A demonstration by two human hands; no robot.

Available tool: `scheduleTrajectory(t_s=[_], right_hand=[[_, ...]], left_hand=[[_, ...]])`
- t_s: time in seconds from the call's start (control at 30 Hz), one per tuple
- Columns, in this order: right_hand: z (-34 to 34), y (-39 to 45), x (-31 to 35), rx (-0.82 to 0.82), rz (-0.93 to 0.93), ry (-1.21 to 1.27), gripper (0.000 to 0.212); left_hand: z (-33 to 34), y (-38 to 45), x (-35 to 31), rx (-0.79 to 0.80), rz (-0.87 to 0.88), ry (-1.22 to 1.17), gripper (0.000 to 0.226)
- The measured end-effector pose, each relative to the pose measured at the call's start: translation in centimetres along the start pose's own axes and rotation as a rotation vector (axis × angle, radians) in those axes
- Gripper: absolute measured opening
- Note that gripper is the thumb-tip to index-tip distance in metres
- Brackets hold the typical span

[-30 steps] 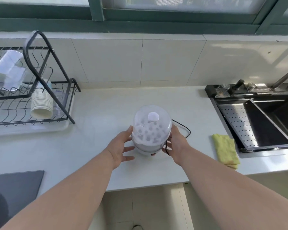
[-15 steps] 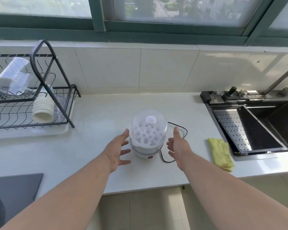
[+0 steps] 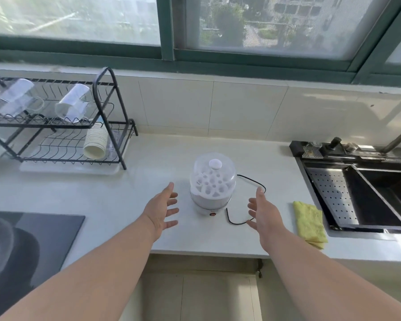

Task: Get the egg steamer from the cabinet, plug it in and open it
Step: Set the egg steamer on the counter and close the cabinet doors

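Observation:
The white egg steamer point(image 3: 212, 185) stands upright on the white counter point(image 3: 148, 181), its clear domed lid on and a red button at its front base. Its black cord point(image 3: 245, 200) loops on the counter to the right. My left hand point(image 3: 163, 208) hovers open just left of the steamer, fingers spread, not touching it. On the other side my right hand point(image 3: 262, 210) is open too, palm toward the steamer, above part of the cord. Where the plug lies is hidden.
A black dish rack point(image 3: 63, 135) with glass cups and a cream cup stack stands at the back left. A dark cooktop point(image 3: 30, 242) lies at the near left. A yellow cloth point(image 3: 309, 220) lies beside the black sink point(image 3: 366, 193) at the right.
Both hands have let go of the steamer and drawn apart to its sides. The view has tilted up, showing more of the window.

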State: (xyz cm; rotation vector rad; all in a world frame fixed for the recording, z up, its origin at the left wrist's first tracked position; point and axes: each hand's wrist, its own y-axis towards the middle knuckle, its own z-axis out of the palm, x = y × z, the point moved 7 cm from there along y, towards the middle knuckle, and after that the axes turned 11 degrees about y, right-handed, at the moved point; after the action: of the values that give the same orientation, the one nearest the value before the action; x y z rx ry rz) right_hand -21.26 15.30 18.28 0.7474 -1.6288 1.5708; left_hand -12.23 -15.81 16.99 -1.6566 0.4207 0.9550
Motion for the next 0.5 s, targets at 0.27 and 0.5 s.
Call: scheduleTrajectory(t_s=[0.27,0.5], right_hand=[[-5.8,-3.0,-0.9,0.125,-0.056,-0.094,0.060],[-10.4,-5.6,-5.4,0.213,-0.005,-0.192,0.060]], left_hand=[[-0.2,-7.7,5.9,-0.201,0.076,-0.123,0.040],[2.1,-16.0,15.3,-0.351,0.010,-0.157,0.034]])
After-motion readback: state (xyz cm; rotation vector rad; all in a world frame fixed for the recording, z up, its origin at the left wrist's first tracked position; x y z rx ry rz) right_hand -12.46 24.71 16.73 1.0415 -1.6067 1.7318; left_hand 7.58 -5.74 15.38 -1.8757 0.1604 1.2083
